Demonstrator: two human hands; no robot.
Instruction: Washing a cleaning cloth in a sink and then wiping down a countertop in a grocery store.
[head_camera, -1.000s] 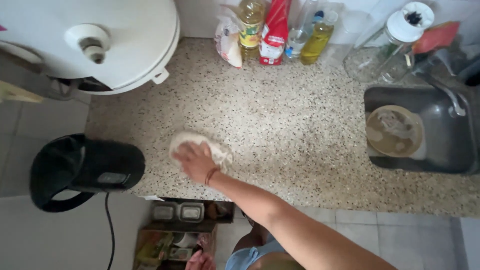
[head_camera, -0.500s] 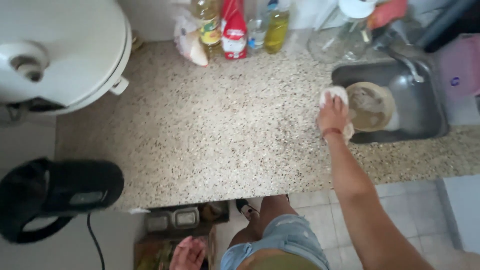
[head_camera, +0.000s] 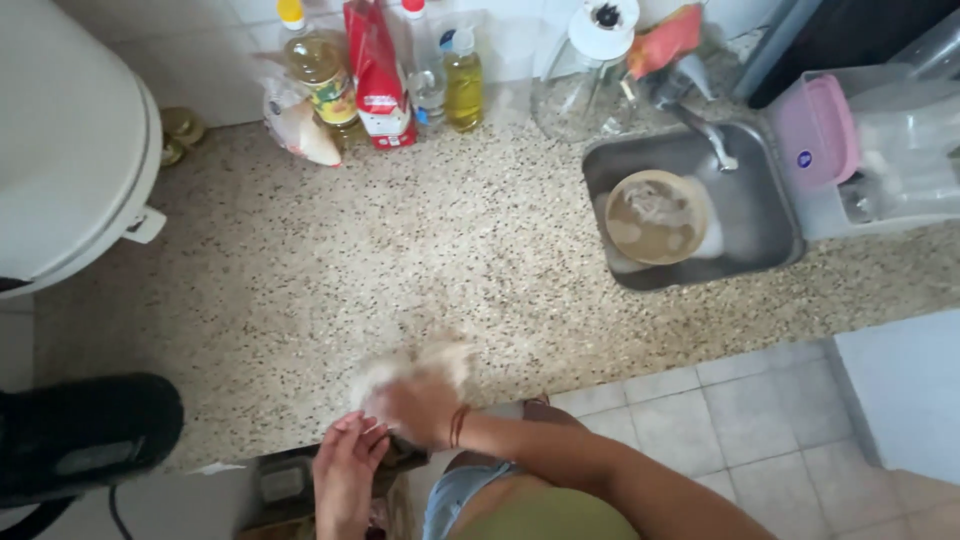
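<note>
Speckled stone counter (head_camera: 420, 260) fills most of the head view, with a steel sink (head_camera: 760, 215) at the upper right and a brownish bowl (head_camera: 655, 215) lying inside it. Oil bottles (head_camera: 320, 65) and a red pouch (head_camera: 375, 70) are lined along the top edge; a white round appliance (head_camera: 70, 150) is seen at the left, a black one (head_camera: 85, 435) at the lower left. At the lower centre, on the counter edge, a pale cloth (head_camera: 425, 365) is pressed under the right hand (head_camera: 415, 410); the fingers appear closed on it, though blurred. The left hand (head_camera: 345, 465) is held spread just below the edge, touching nothing clearly. The cloth is judged soft, light and limp; it is best bunched in the palm.
</note>
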